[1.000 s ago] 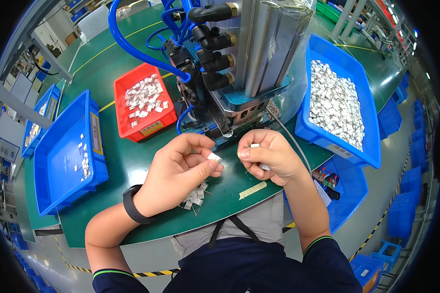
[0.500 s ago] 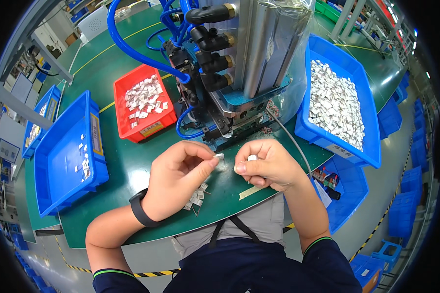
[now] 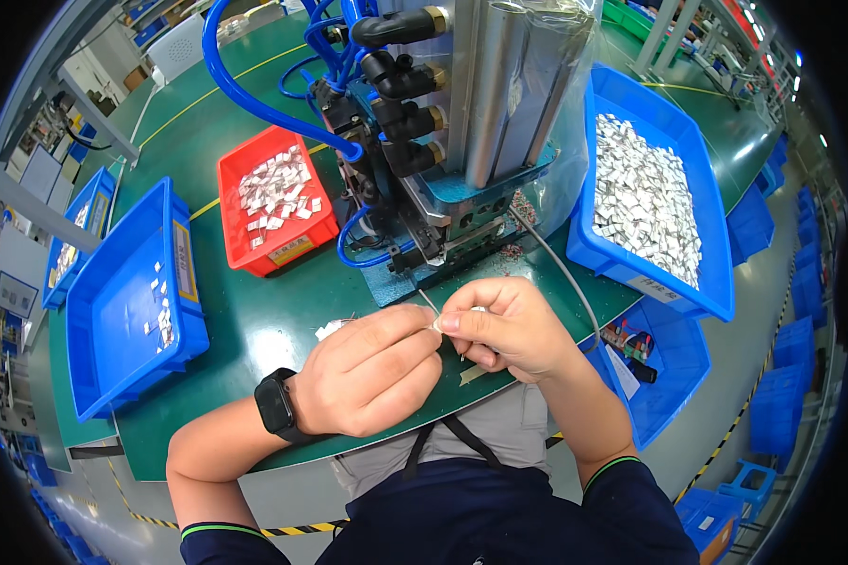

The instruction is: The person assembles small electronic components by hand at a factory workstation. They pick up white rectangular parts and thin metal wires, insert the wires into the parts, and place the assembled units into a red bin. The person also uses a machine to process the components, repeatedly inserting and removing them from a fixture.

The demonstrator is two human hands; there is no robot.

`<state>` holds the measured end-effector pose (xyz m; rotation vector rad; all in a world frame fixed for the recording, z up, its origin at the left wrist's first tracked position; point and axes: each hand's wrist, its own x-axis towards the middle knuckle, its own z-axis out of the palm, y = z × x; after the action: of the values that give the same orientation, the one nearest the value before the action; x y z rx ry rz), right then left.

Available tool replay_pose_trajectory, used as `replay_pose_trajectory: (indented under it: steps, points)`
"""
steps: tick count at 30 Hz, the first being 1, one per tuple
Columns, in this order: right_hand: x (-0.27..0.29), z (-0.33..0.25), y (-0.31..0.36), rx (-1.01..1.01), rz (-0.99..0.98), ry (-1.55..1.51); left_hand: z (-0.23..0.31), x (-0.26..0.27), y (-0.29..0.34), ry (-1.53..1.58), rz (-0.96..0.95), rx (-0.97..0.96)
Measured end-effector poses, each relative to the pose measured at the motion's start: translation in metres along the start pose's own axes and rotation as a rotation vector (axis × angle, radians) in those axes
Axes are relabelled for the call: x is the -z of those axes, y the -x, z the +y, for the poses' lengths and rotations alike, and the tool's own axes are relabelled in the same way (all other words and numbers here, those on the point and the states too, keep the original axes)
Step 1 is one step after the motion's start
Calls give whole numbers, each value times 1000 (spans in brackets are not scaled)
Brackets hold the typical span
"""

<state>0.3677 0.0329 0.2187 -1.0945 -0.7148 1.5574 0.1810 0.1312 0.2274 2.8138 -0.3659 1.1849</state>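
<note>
My left hand [image 3: 372, 367], with a dark watch on its wrist, has its fingers pinched together and its back turned up. My right hand [image 3: 513, 330] is closed, thumb against forefinger. Between the two sets of fingertips is a small white part with a thin metal lead [image 3: 430, 301]; both hands appear to touch it. Another bit of white [image 3: 479, 309] shows inside my right hand's curl. Small white parts [image 3: 331, 329] lie on the green table, partly hidden by my left hand.
A machine with blue air hoses [image 3: 415, 169] stands just beyond my hands. A red bin [image 3: 306, 243] and a shallow blue bin [image 3: 113, 292] stand left, each with white parts. A blue bin [image 3: 716, 268] heaped with them stands right, above a lower blue bin [image 3: 678, 377].
My left hand has turned its back up and moved right to meet my right hand at the fingertips. It now covers most of the white parts on the table.
</note>
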Motion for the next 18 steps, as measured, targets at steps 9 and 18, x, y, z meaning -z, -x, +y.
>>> replay_pose_trajectory:
  steps: [9, 18]
  points:
    - [23, -13, -5, 148, 227, -50, 22, -16, 1, 200, -238, 195]
    - [23, -20, -17, 108, 304, -67, 22, -25, 10, 167, -335, 221]
